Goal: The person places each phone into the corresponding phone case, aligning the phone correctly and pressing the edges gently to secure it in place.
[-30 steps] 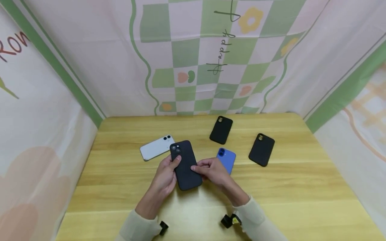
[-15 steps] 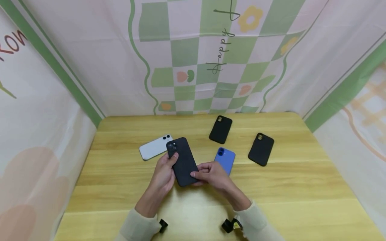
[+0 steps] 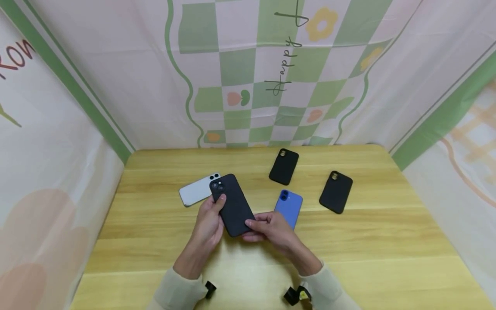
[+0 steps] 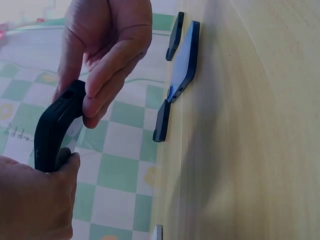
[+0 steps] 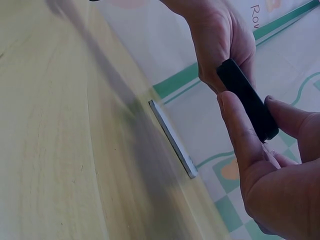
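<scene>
Above the table, both hands hold a phone in a black case [image 3: 237, 209], its back turned up and its camera lenses at the upper left. The left hand [image 3: 208, 221] grips its left edge, thumb lying on the back below the lenses. At the lower right corner, the right hand [image 3: 274, 231] pinches the case between thumb and fingers. From the left wrist, the bottom end of the cased phone [image 4: 50, 125] shows its port and speaker holes. In the right wrist view the cased phone [image 5: 246, 97] appears edge-on, with right thumb and fingers on either side.
A white phone [image 3: 197, 190] lies behind the left hand, partly covered by the held phone. Near the right hand is a blue phone [image 3: 289, 206]. Two black phone cases [image 3: 284, 167] lie farther back and right on the wooden table [image 3: 387, 241]. Printed cloth [image 3: 155, 77] surrounds it.
The cased phone has shifted a little up and left with the left hand. Right fingers have moved from its right edge down to the lower corner.
</scene>
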`<state>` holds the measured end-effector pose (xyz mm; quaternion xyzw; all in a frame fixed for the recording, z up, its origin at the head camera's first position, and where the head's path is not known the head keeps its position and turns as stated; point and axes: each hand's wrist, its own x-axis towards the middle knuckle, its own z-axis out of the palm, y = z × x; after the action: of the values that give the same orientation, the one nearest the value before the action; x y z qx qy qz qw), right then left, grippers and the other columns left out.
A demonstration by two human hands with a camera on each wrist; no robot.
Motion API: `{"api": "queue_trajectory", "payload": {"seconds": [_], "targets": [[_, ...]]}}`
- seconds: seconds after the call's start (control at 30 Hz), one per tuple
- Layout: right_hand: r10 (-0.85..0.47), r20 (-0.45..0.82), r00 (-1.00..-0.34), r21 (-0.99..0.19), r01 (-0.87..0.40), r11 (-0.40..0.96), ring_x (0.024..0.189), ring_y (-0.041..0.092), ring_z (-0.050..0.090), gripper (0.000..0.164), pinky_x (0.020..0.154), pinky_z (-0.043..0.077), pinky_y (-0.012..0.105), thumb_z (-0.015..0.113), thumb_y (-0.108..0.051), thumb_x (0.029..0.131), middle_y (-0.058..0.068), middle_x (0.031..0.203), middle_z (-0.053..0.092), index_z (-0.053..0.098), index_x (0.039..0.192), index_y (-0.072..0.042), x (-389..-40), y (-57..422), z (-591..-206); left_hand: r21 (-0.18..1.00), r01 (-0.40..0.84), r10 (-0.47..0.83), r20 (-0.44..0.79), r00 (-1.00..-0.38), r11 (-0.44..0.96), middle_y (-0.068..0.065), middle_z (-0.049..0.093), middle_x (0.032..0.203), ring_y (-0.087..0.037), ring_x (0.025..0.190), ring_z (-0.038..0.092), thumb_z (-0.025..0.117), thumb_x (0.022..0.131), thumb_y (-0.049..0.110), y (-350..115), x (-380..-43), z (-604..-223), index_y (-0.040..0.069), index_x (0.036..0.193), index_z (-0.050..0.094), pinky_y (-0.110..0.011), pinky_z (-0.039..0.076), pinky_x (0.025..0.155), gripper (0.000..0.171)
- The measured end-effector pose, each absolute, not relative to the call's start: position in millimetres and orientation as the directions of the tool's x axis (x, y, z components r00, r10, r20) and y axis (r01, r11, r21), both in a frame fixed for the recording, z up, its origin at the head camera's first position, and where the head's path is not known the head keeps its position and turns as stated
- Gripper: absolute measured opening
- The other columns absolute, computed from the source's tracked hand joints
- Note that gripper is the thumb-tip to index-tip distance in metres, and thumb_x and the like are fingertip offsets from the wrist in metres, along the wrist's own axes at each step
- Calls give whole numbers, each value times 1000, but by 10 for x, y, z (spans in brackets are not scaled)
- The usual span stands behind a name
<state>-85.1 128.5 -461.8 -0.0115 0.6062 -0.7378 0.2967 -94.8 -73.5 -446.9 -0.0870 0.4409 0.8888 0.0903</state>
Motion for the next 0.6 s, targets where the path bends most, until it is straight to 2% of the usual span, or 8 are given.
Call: {"api": "queue_trajectory", "payload": {"seconds": [0.43, 0.6], "targets": [[-413, -357, -838, -899, 429, -93, 86, 24, 80, 29, 86, 64, 36, 62, -2, 106, 24, 106, 77, 63, 124, 21, -827, 1306, -4603, 752, -243, 85, -243, -966, -613, -24, 43, 161, -32, 152, 40, 37, 115, 8, -720, -943, -4456, -10, 158, 30, -39, 40, 122, 47], [-411, -330, -850, -909, 404, -107, 88, 24, 80, 33, 86, 64, 36, 62, -2, 106, 25, 109, 77, 60, 127, 23, -817, 1324, -4608, 750, -244, 104, -229, -968, -615, -24, 41, 162, -31, 154, 38, 37, 115, 8, -717, -938, -4456, -10, 159, 28, -39, 39, 123, 48]]}}
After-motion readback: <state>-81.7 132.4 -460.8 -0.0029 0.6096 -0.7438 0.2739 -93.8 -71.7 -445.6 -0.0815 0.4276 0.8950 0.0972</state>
